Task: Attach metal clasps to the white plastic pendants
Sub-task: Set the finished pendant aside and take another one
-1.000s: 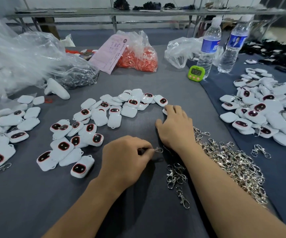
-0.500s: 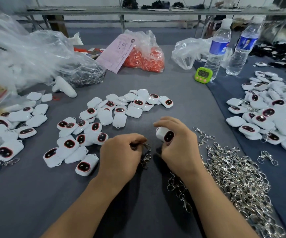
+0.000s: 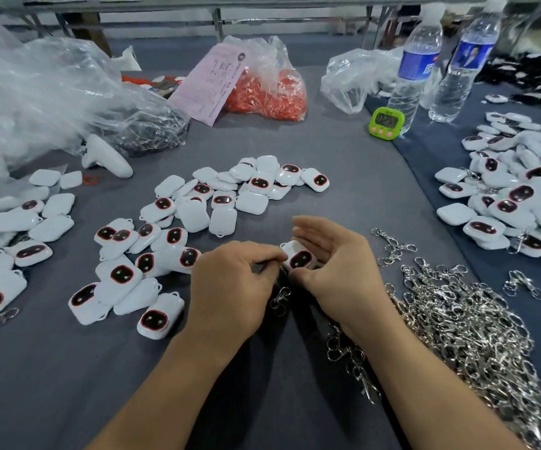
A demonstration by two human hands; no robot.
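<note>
My right hand (image 3: pixel 337 271) holds a white plastic pendant (image 3: pixel 299 257) with a dark red-rimmed window, its upper fingers spread above it. My left hand (image 3: pixel 230 284) pinches a metal clasp (image 3: pixel 279 296) whose hook dangles below, right at the pendant's left edge. The two hands touch over the grey table (image 3: pixel 344 177). A heap of loose metal clasps (image 3: pixel 457 323) lies to the right of my right wrist. Several loose pendants (image 3: pixel 197 216) are scattered beyond and left of my hands.
More pendants lie in piles at the far left (image 3: pixel 9 248) and far right (image 3: pixel 519 196). Behind stand a bag of orange parts (image 3: pixel 269 92), clear plastic bags (image 3: pixel 51 92), a green timer (image 3: pixel 386 121) and two water bottles (image 3: pixel 415 66).
My right hand picked a pendant from the table and brought it to my left hand. The left hand lifted its clasp up to the pendant. The camera tilted down slightly.
</note>
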